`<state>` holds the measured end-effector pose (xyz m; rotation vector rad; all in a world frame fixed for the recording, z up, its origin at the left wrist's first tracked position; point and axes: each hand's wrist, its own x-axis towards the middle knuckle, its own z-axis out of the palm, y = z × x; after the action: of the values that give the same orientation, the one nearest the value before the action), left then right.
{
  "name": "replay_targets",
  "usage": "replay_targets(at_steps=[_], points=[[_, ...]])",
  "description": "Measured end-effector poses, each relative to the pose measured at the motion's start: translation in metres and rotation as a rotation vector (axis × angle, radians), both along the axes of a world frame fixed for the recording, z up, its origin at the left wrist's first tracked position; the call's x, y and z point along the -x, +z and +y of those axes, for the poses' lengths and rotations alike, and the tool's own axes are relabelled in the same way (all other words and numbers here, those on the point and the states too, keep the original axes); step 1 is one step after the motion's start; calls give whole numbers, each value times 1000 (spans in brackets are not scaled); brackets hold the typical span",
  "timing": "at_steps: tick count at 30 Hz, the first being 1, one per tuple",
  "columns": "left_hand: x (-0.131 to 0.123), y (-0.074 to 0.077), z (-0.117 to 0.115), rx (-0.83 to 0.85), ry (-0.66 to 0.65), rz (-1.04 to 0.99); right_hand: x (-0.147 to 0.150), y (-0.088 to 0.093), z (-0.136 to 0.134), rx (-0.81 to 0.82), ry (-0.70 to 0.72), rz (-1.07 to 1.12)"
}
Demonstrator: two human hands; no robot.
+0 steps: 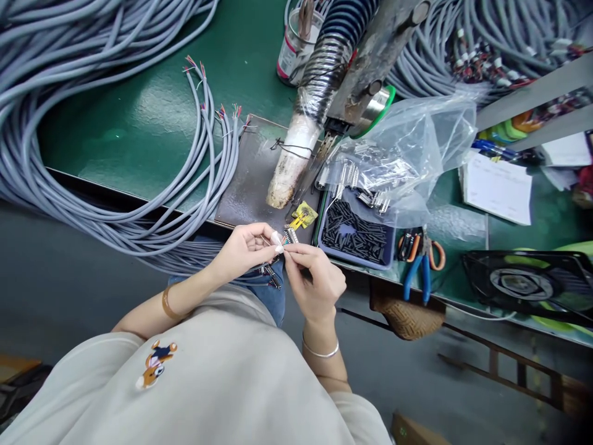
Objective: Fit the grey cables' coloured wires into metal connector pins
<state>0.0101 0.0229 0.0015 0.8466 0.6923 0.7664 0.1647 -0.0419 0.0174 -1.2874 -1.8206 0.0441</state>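
The green table (241, 37) bears sprawling grey cables (50, 55); a hose (319, 80) slants down ahead of the hands, and a plastic bag (421, 142) overhangs a tray (365, 264). Left hand (245, 250) and right hand (317, 281) have fingertips pinched together, their grip too small to make out, beside a metal connector (291, 235) near the table edge.

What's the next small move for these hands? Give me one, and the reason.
Probably ease the right hand back a little to check how the thin wires sit by the metal connector. Both hands are pinched shut and meet close beside it, and they hide whatever lies between their fingers, so a look seems wise.
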Motion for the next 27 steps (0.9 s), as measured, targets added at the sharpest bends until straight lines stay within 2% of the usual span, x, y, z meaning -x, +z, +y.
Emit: replay_targets(at_steps=[5, 8, 12, 14, 16, 17, 20, 22, 27], points=[[-3, 4, -3, 27, 43, -19, 4, -7, 1, 11, -54, 95], [-4, 7, -2, 26, 68, -5, 1, -9, -1, -38, -157, 238], [-2, 6, -1, 14, 84, 28, -11, -4, 0, -276, -243, 438], [-1, 5, 0, 5, 63, 29, -16, 1, 1, -455, -275, 467], [0, 5, 0, -8, 46, 31, -18, 4, -1, -523, -302, 454], [0, 5, 0, -15, 43, 35, -18, 4, -2, -483, -311, 446], [0, 6, 2, -37, 53, 38, -16, -1, -8, -188, -318, 372], [0, 5, 3, -46, 64, 33, -13, -7, -11, -63, -316, 281], [-1, -2, 6, -40, 93, 20, -6, -17, -4, -20, -166, 131]])
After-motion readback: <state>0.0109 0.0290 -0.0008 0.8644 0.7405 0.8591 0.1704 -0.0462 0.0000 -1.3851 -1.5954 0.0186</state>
